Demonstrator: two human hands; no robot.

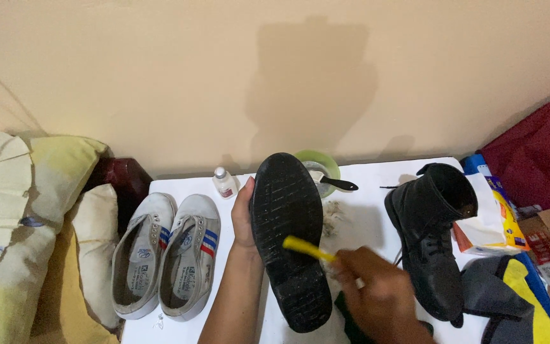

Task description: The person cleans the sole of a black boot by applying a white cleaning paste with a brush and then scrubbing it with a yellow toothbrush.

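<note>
A white table top (370, 223) stands against a plain beige wall (160, 76), with pale cushions (20, 210) piled at its left end and a dark red cloth (539, 159) at its right.

Near the middle of the table, a black boot with a ridged rubber sole (289, 236) is held up on edge, sole turned toward the camera. The left hand (243, 213) is wrapped round the boot's left side, fingers hidden behind it, thumb side against the sole's edge. A second black lace-up ankle boot (431, 239) stands upright to the right, well apart from the first.

At the left of the table lies a pair of white canvas slip-on shoes with red and blue stripes (167, 258), side by side and touching.

The right hand (380, 293) is closed, fingers pressed together around the handle of a yellow brush (308, 248), whose tip lies on the lower half of the sole.

Behind the held boot sits a pale green round bowl (319, 162) with a black-handled tool (337, 184) resting in it, and just left of it a small clear bottle with a white cap (225, 183).
</note>
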